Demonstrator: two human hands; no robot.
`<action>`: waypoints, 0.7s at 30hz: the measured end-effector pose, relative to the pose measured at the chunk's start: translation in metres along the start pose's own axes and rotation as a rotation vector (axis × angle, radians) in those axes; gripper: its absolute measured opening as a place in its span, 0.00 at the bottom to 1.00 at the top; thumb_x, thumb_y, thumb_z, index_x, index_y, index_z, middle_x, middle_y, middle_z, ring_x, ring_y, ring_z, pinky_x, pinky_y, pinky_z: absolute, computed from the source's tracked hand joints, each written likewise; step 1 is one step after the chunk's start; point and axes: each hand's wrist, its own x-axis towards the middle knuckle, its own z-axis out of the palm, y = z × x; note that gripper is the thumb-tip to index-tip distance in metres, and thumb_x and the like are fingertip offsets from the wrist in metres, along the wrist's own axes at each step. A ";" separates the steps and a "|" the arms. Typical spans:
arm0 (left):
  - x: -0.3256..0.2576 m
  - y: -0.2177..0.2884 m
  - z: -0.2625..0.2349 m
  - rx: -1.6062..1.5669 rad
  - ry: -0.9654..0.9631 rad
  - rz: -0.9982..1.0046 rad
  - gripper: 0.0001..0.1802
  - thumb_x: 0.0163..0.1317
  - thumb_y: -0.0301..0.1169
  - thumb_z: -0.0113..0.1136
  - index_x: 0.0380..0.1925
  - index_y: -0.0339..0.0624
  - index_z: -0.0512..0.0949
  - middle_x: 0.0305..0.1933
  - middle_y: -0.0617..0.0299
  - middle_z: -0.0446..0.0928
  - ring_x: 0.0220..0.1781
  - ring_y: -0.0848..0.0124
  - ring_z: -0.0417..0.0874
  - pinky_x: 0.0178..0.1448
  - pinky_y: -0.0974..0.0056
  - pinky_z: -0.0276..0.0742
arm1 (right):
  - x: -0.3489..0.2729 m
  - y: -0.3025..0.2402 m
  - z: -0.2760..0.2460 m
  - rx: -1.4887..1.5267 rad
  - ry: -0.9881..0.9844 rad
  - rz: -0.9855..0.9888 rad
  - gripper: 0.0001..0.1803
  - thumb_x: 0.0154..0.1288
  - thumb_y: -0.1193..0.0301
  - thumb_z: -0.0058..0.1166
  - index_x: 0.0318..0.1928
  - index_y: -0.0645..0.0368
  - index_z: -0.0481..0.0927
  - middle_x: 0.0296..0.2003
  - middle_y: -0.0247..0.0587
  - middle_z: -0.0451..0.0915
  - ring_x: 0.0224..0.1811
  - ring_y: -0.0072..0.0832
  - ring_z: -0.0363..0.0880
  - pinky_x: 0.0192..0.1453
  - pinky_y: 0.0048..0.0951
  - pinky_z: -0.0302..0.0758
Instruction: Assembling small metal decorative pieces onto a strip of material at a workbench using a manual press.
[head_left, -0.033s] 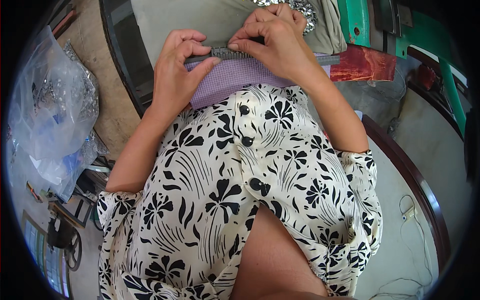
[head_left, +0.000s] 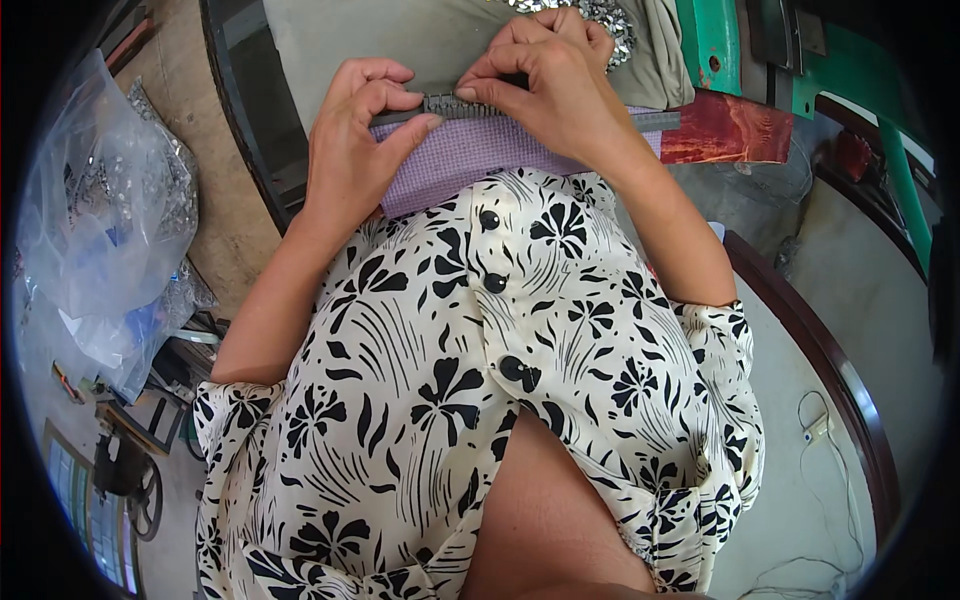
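Hands, two, both mine, working close together at the near edge of the bench (head_left: 240,150). Left hand (head_left: 350,150): curled, thumb and fingertips pinching the left end of a narrow dark toothed strip (head_left: 450,105). Right hand (head_left: 550,90): closed over the same strip just to the right, fingertips pressing down on it. The strip lies along the top edge of a lilac checked cloth (head_left: 470,160), which sits between my hands and my patterned blouse (head_left: 450,380). I judge the strip light, thin and somewhat flexible, with small teeth that could snag; best taken by its ends or along its flat spine, pinched, not squeezed. The cloth looks soft and limp, likely to slide unless held flat. Also present: a red-brown wooden block (head_left: 725,128) at the right end of the strip, a green machine frame (head_left: 720,40) beyond it, a heap of small silvery pieces (head_left: 610,25) behind my right hand, and a clear plastic bag (head_left: 100,230) well off to the left.
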 end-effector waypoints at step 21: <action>-0.002 -0.005 0.001 -0.023 -0.002 -0.016 0.12 0.51 0.26 0.73 0.32 0.36 0.78 0.51 0.58 0.77 0.50 0.61 0.82 0.53 0.62 0.77 | 0.000 0.004 -0.028 -0.053 -0.163 0.063 0.07 0.54 0.62 0.69 0.33 0.46 0.91 0.34 0.24 0.83 0.51 0.32 0.71 0.65 0.43 0.55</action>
